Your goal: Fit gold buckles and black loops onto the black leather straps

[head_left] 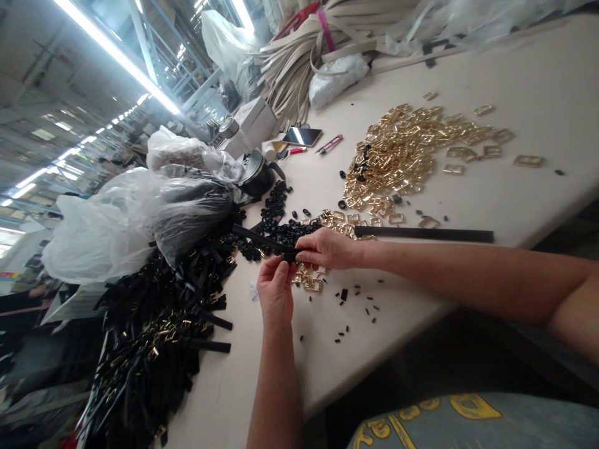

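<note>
A black strap (259, 238) is pinched between both hands over the table. My left hand (277, 290) grips its end from below, thumb and fingers pressed together. Close against it, my right hand (331, 248) holds the strap from the right side, its fingers closed. Another length of black strap (425, 234) stretches right from behind my right hand; whether it is the same piece I cannot tell. Small black loops (276, 215) lie heaped just beyond the hands. Gold buckles (309, 279) lie beside and partly under my right hand.
A large pile of gold buckles (397, 156) covers the table's far middle. Black straps with buckles (163, 337) are heaped at the left edge, by plastic bags (126, 218). A lidded dark pot (255, 173), phone (303, 136) and thread snips (329, 144) stand or lie behind.
</note>
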Demonstrator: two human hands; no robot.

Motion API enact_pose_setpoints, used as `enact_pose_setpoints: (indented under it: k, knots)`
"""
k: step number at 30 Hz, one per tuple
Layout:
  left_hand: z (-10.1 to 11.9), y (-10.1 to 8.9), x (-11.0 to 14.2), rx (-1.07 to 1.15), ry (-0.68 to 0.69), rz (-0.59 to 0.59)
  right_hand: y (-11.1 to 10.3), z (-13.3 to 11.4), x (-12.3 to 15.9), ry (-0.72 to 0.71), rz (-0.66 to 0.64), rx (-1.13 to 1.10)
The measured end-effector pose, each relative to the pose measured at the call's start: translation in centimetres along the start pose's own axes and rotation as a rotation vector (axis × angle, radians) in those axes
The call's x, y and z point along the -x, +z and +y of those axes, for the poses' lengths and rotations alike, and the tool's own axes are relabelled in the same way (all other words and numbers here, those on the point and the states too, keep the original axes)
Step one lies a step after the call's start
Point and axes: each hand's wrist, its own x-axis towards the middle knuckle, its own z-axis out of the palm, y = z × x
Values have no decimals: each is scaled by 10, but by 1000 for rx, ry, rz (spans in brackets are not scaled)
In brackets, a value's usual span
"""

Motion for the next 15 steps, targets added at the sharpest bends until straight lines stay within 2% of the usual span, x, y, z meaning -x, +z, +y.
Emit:
enact_pose_setpoints:
  k: [4,8,11,15]
  knots:
    - [3,-3,2,-139,85,-22,0,1,-1,12,-58,-2]
    - [4,-3,4,-326,213,-33,-2,2,-2,40,-97,90]
    - [5,-4,4,-392,275,-58,-3,5,-3,5,-108,159]
    - [7,-8,2,-412,210,-83,-5,11,-4,-74,-151,162]
